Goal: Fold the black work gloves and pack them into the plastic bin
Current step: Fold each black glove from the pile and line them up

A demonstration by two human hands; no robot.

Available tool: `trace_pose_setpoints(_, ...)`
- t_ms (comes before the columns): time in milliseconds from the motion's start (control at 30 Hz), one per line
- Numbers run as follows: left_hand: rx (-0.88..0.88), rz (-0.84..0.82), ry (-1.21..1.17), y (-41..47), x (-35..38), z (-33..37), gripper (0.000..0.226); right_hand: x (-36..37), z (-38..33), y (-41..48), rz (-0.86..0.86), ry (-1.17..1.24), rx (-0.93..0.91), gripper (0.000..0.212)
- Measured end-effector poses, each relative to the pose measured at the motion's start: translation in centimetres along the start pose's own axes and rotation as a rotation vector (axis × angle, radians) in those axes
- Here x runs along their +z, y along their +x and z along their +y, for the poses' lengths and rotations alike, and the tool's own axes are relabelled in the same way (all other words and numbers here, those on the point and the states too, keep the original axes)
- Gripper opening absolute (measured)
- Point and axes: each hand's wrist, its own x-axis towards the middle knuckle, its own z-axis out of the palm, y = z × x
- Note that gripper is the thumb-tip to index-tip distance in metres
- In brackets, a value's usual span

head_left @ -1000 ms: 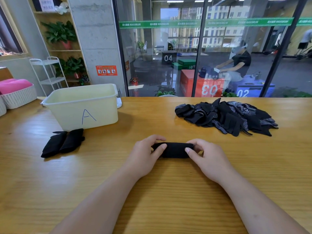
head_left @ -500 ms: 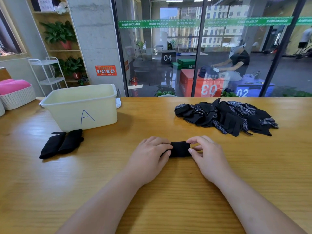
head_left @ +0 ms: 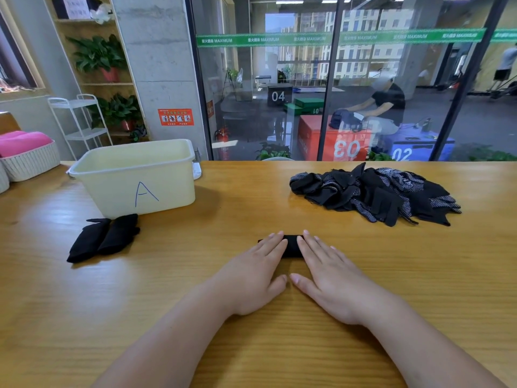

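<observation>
1. Pressing down side by side at the middle of the tabletop (head_left: 391,278): left hand (head_left: 251,278) and right hand (head_left: 330,278), both flat, palms down, fingers straight and held together, gripping nothing, thumbs nearly meeting at the near side.
2. One folded black glove (head_left: 292,245), a small bundle lying on the wood under the fingers of both hands. Only a dark strip shows between them and just past the fingertips.
3. One plastic bin (head_left: 167,191), pale yellow, a blue letter A drawn on its front wall, standing at the far left. Its floor is hidden behind that wall.
4. Two folded bundles (head_left: 103,238), black, lying side by side and touching, just in front of the bin and outside it.
5. One pile of loose gloves (head_left: 375,193), black with dotted grey patches, heaped at the far right, well apart from the hands.
6. One white woven basket (head_left: 30,163) with a pink cushion in it, at the far left edge, apart from the bin.
</observation>
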Motion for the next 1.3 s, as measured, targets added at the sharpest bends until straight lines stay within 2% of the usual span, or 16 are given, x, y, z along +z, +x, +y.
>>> trace_pose_setpoints(133, 0.007, 0.002, -0.031, 0.1, 0.3, -0.4, 0.076, -0.1, -0.4, 0.0, 0.033, 0.042, 0.018, 0.076)
trace_pose_setpoints(300, -0.033, 0.153, -0.087, 0.1, 0.4, -1.1, 0.063, -0.3, 0.5, 0.1, 0.293, 0.131, -0.015, 0.053)
trace_pose_setpoints(367, -0.044, 0.182, -0.1, 0.0, 0.1, -1.6, 0.058, -0.4, 0.6, 0.2, 0.348, 0.178, -0.035, 0.045)
trace_pose_setpoints(467, -0.071, 0.207, -0.147, -0.3, -0.3, -2.3, 0.05, -0.6, 0.2, 0.4, 0.38, 0.218, -0.067, 0.034)
trace_pose_setpoints(600, -0.116, 0.22, -0.158, -0.6, -1.0, -3.5, 0.043, -1.0, -0.9, 0.9, 0.342, 0.239, -0.131, 0.025)
trace_pose_setpoints(667, -0.141, 0.217, -0.169, -0.8, -1.2, -4.1, 0.044, -1.2, -1.5, 1.3, 0.326, 0.261, -0.157, 0.024)
trace_pose_setpoints(867, -0.192, 0.243, -0.195, -3.1, -1.5, -5.8, 0.047, -0.9, -4.0, 3.7, 0.267, 0.217, -0.148, 0.042)
trace_pose_setpoints(1300, -0.374, 0.338, -0.063, -9.4, -4.1, -11.7, 0.044, 0.6, -12.2, 9.1, 0.237, 0.198, -0.154, 0.045)
